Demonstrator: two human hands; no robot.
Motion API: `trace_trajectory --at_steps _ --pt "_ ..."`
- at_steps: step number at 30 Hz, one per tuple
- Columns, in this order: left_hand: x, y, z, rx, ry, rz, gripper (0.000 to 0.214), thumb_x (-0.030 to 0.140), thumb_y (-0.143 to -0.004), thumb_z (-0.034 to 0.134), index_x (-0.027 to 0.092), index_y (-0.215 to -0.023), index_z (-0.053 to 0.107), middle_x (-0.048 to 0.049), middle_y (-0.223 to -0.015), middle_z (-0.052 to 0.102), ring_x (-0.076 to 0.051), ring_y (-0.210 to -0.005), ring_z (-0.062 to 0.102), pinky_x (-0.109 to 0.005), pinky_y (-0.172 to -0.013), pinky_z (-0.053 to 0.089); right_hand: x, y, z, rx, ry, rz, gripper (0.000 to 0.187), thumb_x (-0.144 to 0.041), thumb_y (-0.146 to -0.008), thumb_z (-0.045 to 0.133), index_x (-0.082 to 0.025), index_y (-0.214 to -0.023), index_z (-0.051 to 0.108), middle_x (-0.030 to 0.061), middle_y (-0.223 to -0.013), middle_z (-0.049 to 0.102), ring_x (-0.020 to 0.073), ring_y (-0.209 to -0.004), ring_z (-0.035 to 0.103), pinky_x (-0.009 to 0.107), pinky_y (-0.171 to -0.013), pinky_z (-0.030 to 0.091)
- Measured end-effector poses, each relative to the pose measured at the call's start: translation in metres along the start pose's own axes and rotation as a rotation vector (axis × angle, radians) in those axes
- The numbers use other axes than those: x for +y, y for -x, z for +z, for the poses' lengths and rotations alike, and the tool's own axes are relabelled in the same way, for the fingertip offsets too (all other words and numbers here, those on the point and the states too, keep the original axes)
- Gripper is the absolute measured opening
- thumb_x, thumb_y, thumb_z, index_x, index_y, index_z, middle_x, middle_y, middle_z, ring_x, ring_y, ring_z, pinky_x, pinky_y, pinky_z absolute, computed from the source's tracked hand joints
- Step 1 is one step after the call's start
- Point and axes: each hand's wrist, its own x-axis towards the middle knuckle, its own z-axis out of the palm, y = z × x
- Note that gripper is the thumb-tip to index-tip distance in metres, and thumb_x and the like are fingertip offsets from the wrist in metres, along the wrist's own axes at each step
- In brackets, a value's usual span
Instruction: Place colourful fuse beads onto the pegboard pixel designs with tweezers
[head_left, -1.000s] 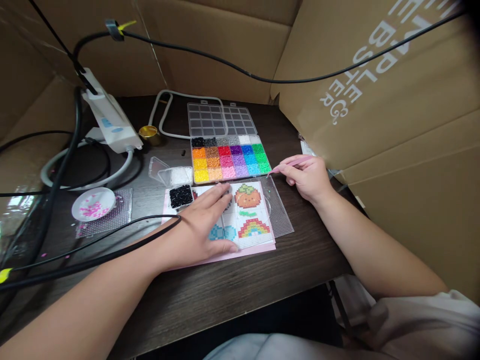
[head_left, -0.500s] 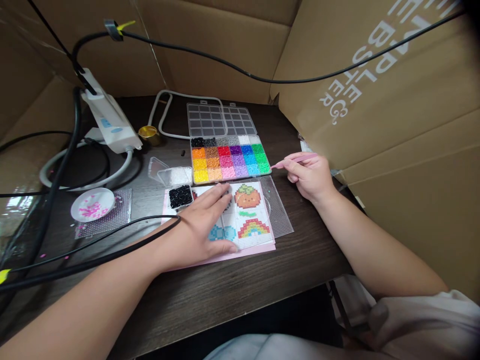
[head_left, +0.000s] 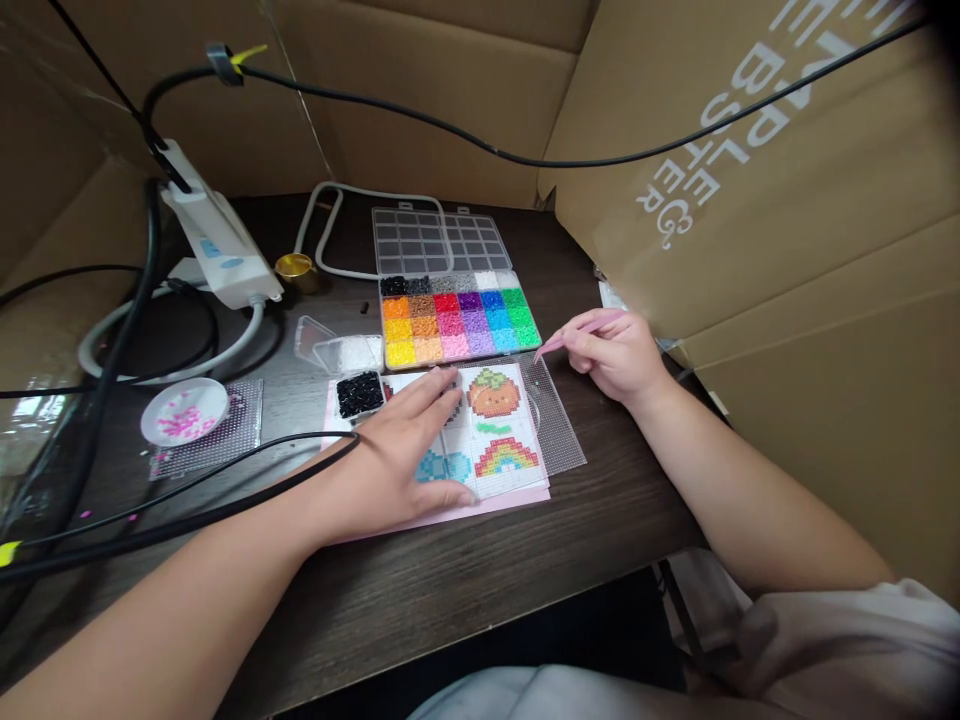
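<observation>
My left hand (head_left: 397, 450) lies flat with spread fingers on a pattern sheet (head_left: 529, 480) under a clear pegboard (head_left: 562, 430). A persimmon design (head_left: 493, 396) and a rainbow design (head_left: 507, 457) show on the sheet, with a few green beads (head_left: 493, 428) between them. Pink tweezers (head_left: 577, 332) are pinched in my right hand (head_left: 619, 355). Their tips hover near the top right of the pegboard, just below the bead box (head_left: 461, 320). Whether the tips hold a bead is too small to tell.
Left of the bead box are a small box of white beads (head_left: 361, 352) and one of black beads (head_left: 360, 394). A white dish (head_left: 184, 412) of pink beads sits on another pegboard (head_left: 251, 430). A black cable (head_left: 187, 535) crosses my left forearm; a power strip (head_left: 217, 240) stands behind.
My right hand has moved slightly left and down, bringing the tweezer tips from the bead box's green corner to above the pegboard. My left hand stays in place.
</observation>
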Motion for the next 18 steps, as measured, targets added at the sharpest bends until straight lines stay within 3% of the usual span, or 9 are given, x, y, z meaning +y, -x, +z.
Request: trace_trajectory --at_steps 3,18 --pt "0.0000 -0.0001 0.0007 -0.004 -0.023 0.004 0.100 0.063 -0.076 0.074 0.009 -0.152 0.038 -0.0182 -0.166 0.021 -0.035 -0.153 0.022 -0.044 -0.125 0.024 -0.0017 0.0027 -0.0034 -0.121 0.108 0.021 0.013 -0.031 -0.079 0.080 -0.019 -0.078 0.083 0.0060 -0.070 0.075 0.0075 -0.044 0.042 0.025 -0.041 0.029" --pt "0.0009 -0.0001 -0.0005 -0.015 -0.046 0.006 0.101 0.062 -0.076 0.074 0.007 -0.153 0.037 -0.0181 -0.166 0.021 -0.032 -0.154 0.021 -0.042 -0.125 0.022 -0.0010 0.0035 -0.0070 -0.144 0.189 0.025 0.012 -0.030 -0.080 0.079 -0.019 -0.076 0.082 0.0032 -0.060 0.070 0.0075 -0.043 0.045 0.023 -0.041 0.030"
